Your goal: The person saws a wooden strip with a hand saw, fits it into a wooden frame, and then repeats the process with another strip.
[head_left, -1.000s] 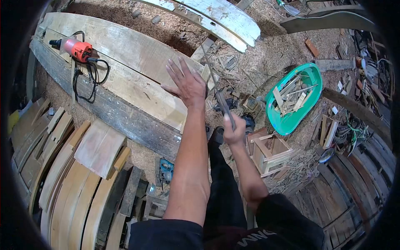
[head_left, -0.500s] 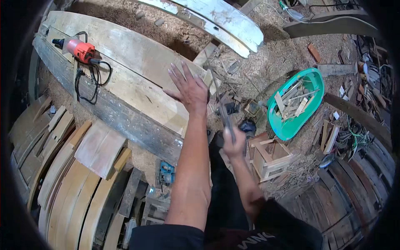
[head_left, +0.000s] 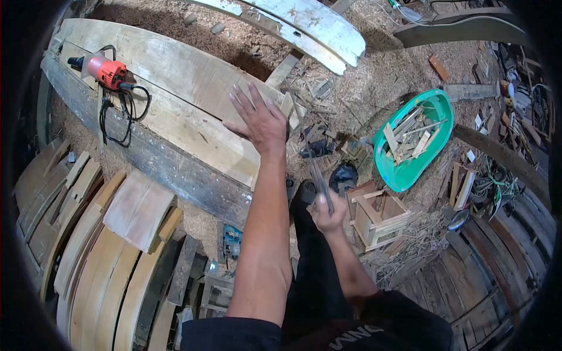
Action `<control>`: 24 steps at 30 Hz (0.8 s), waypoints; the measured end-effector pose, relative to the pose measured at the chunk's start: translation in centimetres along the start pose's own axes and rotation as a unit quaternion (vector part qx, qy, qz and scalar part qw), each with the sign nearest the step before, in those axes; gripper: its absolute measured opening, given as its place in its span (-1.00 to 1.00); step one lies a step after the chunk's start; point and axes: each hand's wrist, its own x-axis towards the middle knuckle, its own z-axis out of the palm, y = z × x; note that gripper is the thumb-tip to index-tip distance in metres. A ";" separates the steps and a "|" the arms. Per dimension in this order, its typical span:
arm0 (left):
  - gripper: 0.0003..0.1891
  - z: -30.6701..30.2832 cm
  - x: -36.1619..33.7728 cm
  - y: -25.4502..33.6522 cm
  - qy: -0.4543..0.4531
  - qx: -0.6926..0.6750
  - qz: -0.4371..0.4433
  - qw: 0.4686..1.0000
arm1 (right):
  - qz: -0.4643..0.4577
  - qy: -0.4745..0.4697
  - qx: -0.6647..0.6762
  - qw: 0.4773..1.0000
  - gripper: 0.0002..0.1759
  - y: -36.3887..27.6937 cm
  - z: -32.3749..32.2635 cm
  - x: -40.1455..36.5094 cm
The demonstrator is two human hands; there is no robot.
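Observation:
My left hand (head_left: 264, 124) lies with spread fingers on the pale plank (head_left: 199, 82), close to its right end. A small wood piece (head_left: 286, 105) stands just right of my fingertips. My right hand (head_left: 329, 215) is wrapped round the handle of a long tool (head_left: 319, 181), smeared by motion; its far end is too blurred to make out. The tool is in the air to the right of the plank's end. A red power tool (head_left: 110, 72) with a black cord rests on the left part of the planks.
A green tub (head_left: 381, 157) holds wood scraps, and a wooden crate (head_left: 379, 225) stands below it. Curved boards (head_left: 105, 281) are stacked at lower left. A blue tool (head_left: 232, 241) sits left of my forearm. A weathered white board (head_left: 310, 32) lies at the top.
My right hand and the tool have moved slightly down. My left hand stays spread on the plank. The whole view has shifted a little.

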 end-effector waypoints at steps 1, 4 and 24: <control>-0.35 0.0 0.0 0.0 0.002 -0.002 0.001 1.000 | -0.008 -0.007 -0.018 1.000 -0.70 -0.4 0.8 2.5; -0.34 0.0 0.0 0.0 -0.001 0.011 -0.004 1.000 | 0.022 -0.030 0.007 0.999 -0.67 -1.3 2.8 8.2; -0.36 0.0 0.0 0.2 0.013 0.008 0.004 1.000 | -0.005 -0.029 -0.017 0.999 -0.64 0.3 -0.1 2.0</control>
